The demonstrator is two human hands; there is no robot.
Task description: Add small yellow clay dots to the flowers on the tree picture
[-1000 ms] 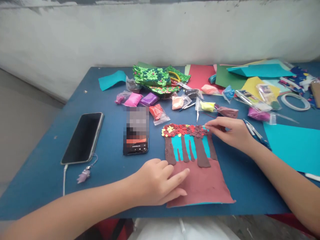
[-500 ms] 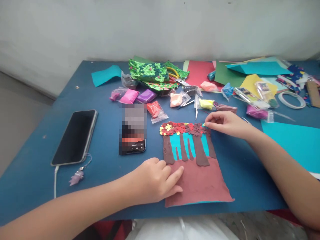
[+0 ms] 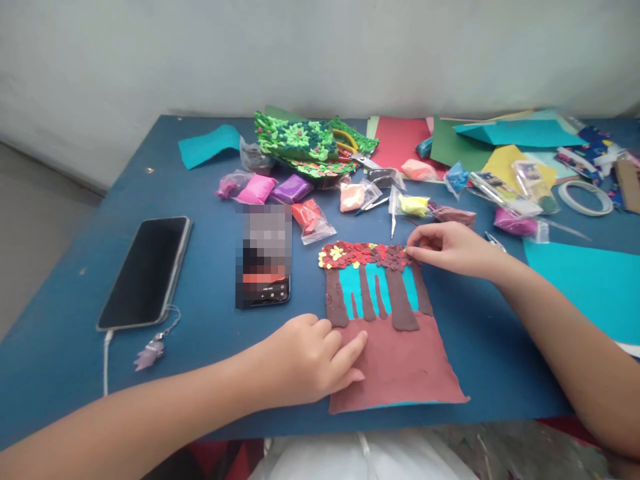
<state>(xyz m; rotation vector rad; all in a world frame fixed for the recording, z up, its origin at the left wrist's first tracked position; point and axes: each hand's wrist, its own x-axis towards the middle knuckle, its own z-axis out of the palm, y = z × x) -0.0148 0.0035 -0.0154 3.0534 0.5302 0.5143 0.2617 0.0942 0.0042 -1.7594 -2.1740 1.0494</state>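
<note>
A clay picture (image 3: 390,333) on a teal card is laid flat on the blue worktop (image 3: 75,360), near its front edge. Brown clay covers the lower part, brown trunks rise over the teal, and a band of red and yellow clay pieces runs along the top.

The left hand (image 3: 313,360) is rested on the lower left corner of the picture, fingers loosely curled and pressed on the brown clay; nothing is gripped.

The right hand (image 3: 450,248) is placed at the upper right corner, thumb and forefinger pinched together at the red band. Whether a clay piece is held between them cannot be told.

Two phones (image 3: 145,272) lie to the left; clay bags (image 3: 310,220) and coloured paper (image 3: 405,143) lie behind.
</note>
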